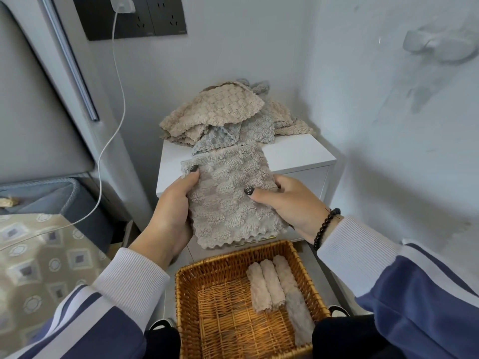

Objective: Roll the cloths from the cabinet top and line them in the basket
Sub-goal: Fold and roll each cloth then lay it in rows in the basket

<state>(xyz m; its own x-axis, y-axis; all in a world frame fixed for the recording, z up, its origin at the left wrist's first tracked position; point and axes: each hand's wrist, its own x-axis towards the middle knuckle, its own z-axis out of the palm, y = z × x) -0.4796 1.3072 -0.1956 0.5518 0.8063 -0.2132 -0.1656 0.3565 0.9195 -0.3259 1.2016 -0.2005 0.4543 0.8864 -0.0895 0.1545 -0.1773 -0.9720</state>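
Above basket (305, 260), gripping one cloth (230, 193) at both sides: left hand (171, 203), right hand (290, 200). Three rolls (272, 283) inside; pile (228, 115) on cabinet (293, 151).

Both arms reach forward, forearms converging, white ribbed cuffs at the wrists. Left hand (172, 200): thumb up and over the left edge of the fluffy grey-beige cloth (228, 195), fingers behind it. Right hand (287, 200): thumb pressed across the cloth's front, fingers curled around its right edge. Black bead bracelet (325, 226) on right wrist.
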